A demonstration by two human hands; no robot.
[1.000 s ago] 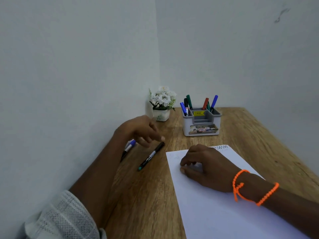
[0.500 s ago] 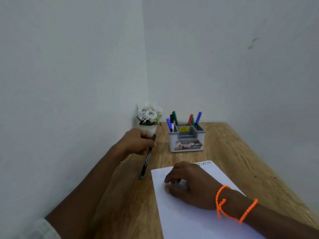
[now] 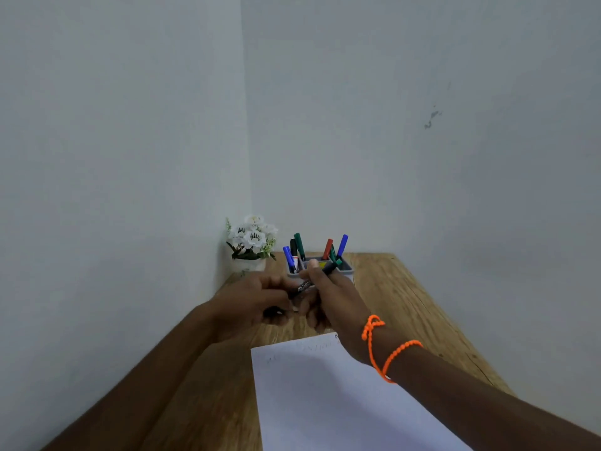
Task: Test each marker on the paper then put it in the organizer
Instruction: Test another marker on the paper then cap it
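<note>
Both hands hold one black marker with a green cap (image 3: 310,283) in the air over the wooden table (image 3: 406,297), just in front of the organizer. My left hand (image 3: 257,304) grips its lower end and my right hand (image 3: 328,294), with an orange bead bracelet on the wrist, grips the upper part near the cap. The grey organizer (image 3: 346,267) stands behind the hands with several blue, green, red and black markers upright in it. White paper (image 3: 318,392) with faint scribbles lies near the table's front.
A small white pot of white flowers (image 3: 252,242) stands in the corner, left of the organizer. White walls close the table on the left and at the back. Bare wood runs along the right of the paper.
My left hand has lifted the green-capped marker off the table toward the middle. My right hand has left the paper and taken hold of the marker's upper part. The camera has tilted up.
</note>
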